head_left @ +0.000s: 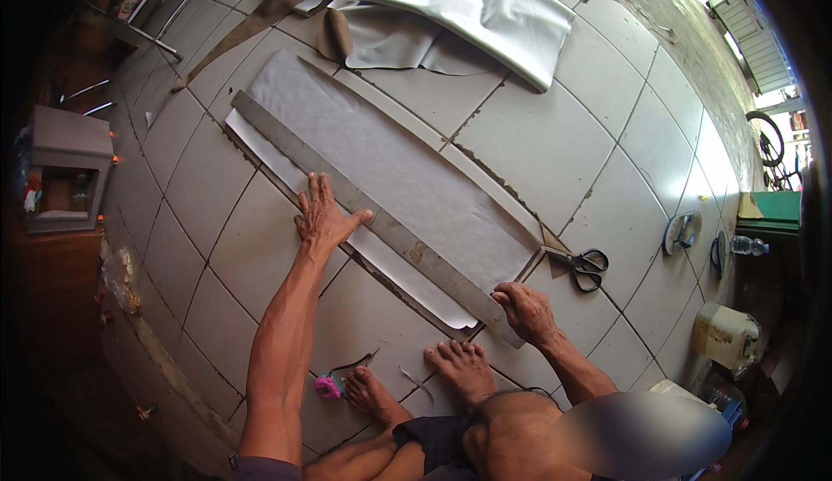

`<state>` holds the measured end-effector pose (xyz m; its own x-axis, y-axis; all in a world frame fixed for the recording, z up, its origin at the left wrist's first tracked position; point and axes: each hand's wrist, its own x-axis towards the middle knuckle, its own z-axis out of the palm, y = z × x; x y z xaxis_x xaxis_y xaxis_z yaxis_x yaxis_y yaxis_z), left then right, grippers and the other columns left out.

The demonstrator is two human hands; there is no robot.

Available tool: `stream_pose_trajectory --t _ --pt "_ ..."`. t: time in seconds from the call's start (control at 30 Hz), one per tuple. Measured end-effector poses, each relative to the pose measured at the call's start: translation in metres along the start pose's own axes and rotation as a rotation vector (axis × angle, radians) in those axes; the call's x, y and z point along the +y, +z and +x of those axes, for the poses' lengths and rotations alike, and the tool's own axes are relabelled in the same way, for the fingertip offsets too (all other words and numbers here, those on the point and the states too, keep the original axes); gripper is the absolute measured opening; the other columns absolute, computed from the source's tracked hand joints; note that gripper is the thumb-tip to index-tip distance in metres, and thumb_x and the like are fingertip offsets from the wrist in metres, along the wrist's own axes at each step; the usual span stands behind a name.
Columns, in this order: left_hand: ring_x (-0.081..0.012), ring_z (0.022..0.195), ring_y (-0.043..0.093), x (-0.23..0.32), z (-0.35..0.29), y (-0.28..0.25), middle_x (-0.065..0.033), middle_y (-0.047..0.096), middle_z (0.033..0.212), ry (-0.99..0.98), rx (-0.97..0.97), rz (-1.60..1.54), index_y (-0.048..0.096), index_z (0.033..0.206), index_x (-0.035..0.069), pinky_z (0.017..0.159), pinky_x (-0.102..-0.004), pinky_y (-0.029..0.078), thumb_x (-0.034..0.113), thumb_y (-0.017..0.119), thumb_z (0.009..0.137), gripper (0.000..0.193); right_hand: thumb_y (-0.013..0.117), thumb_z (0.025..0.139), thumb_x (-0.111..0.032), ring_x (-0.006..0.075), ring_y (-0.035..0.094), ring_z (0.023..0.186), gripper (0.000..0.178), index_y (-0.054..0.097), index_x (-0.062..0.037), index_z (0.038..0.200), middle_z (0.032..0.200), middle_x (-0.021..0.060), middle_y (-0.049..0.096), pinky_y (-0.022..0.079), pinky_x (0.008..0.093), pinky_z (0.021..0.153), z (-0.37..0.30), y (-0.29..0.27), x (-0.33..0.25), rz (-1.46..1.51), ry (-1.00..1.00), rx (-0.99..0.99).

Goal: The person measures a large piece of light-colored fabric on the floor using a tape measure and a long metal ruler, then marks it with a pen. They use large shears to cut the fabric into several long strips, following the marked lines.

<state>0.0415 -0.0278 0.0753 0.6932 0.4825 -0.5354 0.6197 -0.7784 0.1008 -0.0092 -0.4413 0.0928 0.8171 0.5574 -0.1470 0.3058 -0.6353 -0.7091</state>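
Note:
A long grey metal straightedge [381,221] lies diagonally across a grey sheet of material [390,178] spread on the tiled floor. My left hand [322,217] is pressed flat on the straightedge near its middle, fingers spread. My right hand [524,308] rests on the near end of the straightedge with fingers curled; whether it holds a small tool I cannot tell. A white layer [399,277] shows under the sheet's near edge. My bare feet [459,364] stand just below the sheet.
Black-handled scissors [582,266] lie on the tiles right of the sheet. Folded grey fabric [468,4] is piled at the top. A small pink object [328,386] lies by my left foot. A grey box [65,169] stands at left; a plastic jug [724,334] at right.

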Motion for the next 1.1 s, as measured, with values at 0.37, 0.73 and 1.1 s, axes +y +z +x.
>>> stream_pose_trajectory --t 0.37,0.73,1.1 --pt "-0.0421 0.157 0.015 0.001 0.000 0.000 -0.0099 0.003 0.175 -0.013 -0.005 0.005 0.008 0.167 0.013 0.120 -0.0676 0.028 0.070 0.079 0.075 0.129 0.066 0.099 -0.020 0.0350 0.063 0.073 0.015 0.061 -0.0057 0.097 0.078 0.0140 0.061 0.051 0.0449 0.065 0.039 0.023 -0.006 -0.065 -0.146 -0.106" --pt "-0.0460 0.155 0.017 -0.006 0.002 0.010 -0.0103 0.008 0.174 0.034 0.077 -0.040 0.013 0.166 0.013 0.117 -0.0729 0.025 0.069 0.082 0.070 0.131 0.063 0.090 -0.003 0.0398 0.065 0.079 0.011 0.056 -0.0021 0.099 0.086 0.0174 0.063 0.054 0.0464 0.066 0.310 0.131 -0.090 0.182 -0.596 -0.066" --pt "-0.0467 0.153 0.022 -0.004 -0.001 0.004 -0.0137 0.011 0.173 0.035 0.058 -0.039 0.013 0.165 0.007 0.119 -0.0695 0.026 0.065 0.080 0.077 0.125 0.064 0.095 -0.006 0.0415 0.065 0.077 0.010 0.055 -0.0029 0.097 0.083 0.0183 0.063 0.052 0.0481 0.064 0.244 0.083 -0.068 0.081 -0.422 -0.251"
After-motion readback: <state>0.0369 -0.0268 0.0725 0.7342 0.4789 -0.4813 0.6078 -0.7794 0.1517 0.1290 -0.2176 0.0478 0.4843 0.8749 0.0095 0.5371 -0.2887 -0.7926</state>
